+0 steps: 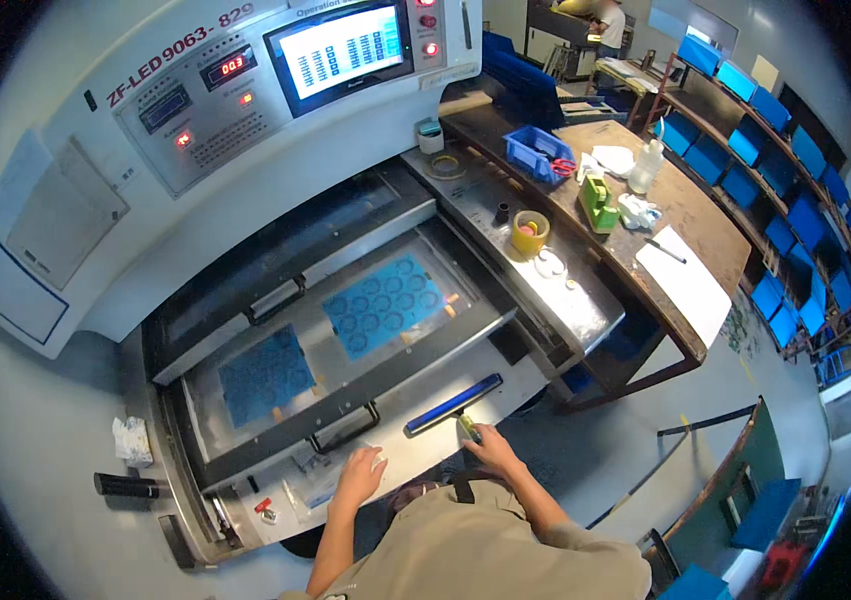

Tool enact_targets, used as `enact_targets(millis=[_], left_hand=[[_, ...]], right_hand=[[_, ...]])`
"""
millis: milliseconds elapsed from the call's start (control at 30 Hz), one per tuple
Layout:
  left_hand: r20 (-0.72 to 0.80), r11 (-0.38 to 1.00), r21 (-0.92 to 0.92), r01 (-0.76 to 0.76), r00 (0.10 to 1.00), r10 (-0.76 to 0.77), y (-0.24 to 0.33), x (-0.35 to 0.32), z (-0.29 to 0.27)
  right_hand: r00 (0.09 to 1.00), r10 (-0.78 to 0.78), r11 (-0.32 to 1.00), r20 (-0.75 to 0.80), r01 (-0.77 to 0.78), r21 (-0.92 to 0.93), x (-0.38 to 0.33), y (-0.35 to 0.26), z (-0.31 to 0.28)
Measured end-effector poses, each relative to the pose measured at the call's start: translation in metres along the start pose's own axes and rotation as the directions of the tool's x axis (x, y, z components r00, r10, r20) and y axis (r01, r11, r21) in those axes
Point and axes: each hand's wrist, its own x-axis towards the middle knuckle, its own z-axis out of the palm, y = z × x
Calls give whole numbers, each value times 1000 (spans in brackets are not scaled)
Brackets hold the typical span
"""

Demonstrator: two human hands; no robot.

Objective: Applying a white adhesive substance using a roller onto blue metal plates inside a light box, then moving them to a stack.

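Note:
In my right hand [494, 450] is the yellowish handle of a blue roller [454, 404], which lies slanted over the machine's pale front ledge. My left hand [358, 478] rests near the same ledge, fingers loosely bent and seemingly holding nothing, next to a clear plastic bag [308, 482]. Just beyond my hands is a framed tray [301, 432] with a dark front bar and a black pull handle [346, 428]. Under its clear sheet lie two blue sheets [382, 303] [266, 375] marked with rings, with small orange tape pieces at their edges.
A control panel with a lit screen [339, 50] rises behind the tray. On the right, a side ledge bears a yellow tape roll [530, 232]; a wooden table [691, 185] holds a blue bin [538, 152], green tape dispenser [598, 205] and bottle [647, 165]. A red-handled small item [264, 507] lies left.

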Motion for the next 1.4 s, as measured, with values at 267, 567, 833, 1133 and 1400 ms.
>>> enact_targets(millis=[267, 567, 833, 1133, 1400], left_hand=[[391, 995, 24, 94, 916, -95, -14, -14, 43], [816, 955, 240, 177, 496, -297, -50, -31, 111], [852, 950, 301, 80, 426, -305, 30, -41, -4], [202, 897, 441, -19, 976, -79, 185, -13, -251], [-673, 660, 724, 200, 414, 613, 172, 33, -330]], right_hand=[[821, -360, 924, 444, 247, 293, 9, -94, -13], [478, -159, 981, 864, -25, 195, 3, -116, 13], [341, -264, 960, 902, 2, 280, -12, -145, -36], [436, -311, 938, 844, -2, 346, -1, -192, -38], [526, -293, 947, 799, 276, 166, 16, -215, 12]])
